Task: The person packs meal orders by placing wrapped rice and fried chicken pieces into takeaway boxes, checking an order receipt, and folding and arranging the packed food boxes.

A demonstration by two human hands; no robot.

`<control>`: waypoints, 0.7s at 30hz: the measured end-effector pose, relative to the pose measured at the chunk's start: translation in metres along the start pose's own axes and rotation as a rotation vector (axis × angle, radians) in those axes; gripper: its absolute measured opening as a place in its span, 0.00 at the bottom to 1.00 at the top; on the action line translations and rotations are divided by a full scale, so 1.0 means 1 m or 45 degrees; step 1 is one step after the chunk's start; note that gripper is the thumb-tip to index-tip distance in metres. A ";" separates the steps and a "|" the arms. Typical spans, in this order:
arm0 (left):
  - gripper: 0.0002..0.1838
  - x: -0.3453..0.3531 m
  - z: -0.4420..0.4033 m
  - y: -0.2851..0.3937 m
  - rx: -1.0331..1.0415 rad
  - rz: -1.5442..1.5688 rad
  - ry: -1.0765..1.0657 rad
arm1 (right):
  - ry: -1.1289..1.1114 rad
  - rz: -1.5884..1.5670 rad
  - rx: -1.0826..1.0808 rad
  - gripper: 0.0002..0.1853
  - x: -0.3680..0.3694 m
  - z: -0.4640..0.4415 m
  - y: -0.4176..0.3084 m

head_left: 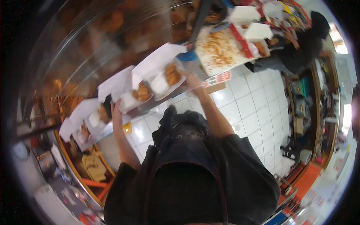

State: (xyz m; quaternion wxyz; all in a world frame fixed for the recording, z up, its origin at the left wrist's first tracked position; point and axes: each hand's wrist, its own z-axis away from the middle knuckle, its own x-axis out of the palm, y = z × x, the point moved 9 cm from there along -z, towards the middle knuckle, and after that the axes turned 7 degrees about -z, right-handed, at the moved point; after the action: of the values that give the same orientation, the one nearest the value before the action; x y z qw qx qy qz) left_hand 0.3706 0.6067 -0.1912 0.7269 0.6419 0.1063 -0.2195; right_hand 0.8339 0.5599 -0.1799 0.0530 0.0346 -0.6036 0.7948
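Observation:
Several open white paper boxes stand in a slanting row along the counter, lids tipped back, each with white wrapped rice and brown fried chicken. My right hand (192, 81), apparently in a clear plastic glove, grips the right end of the rightmost food box (162, 97). In that box lie a white rice bundle (159, 84) and a piece of fried chicken (172, 75). My left hand (116, 110) has its fingers stretched out against the left side of the neighbouring box (130, 108). Left of it are two more boxes, one holding a rice bundle (95, 119); their edges are blurred.
A glass display case (112, 33) with brown food borders the counter. A crumb-covered white board (217, 48) lies at upper right beside red-and-white boxes (245, 45). A person in dark clothing (300, 56) works there. Shelves (315, 101) line the right, beyond the tiled floor (251, 93).

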 end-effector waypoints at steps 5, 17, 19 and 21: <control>0.50 0.015 0.018 0.082 -0.551 0.538 0.156 | 0.327 -0.624 0.196 0.37 0.013 0.035 -0.034; 0.47 0.045 0.032 0.074 -0.494 0.747 0.130 | 0.311 -0.535 -0.161 0.28 -0.029 0.075 -0.032; 0.39 0.054 0.038 0.063 -0.488 0.660 0.064 | 0.295 -1.202 0.180 0.28 -0.023 0.084 -0.011; 0.36 0.066 0.040 0.054 -0.501 0.788 0.058 | 0.358 -0.934 -0.009 0.25 -0.038 0.099 -0.036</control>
State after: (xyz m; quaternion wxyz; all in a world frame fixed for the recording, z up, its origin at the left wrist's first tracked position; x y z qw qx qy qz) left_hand 0.4485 0.5599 -0.1666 0.8660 0.4962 -0.0366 0.0497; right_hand 0.8755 0.4725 -0.1231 0.4157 0.1385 -0.5407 0.7181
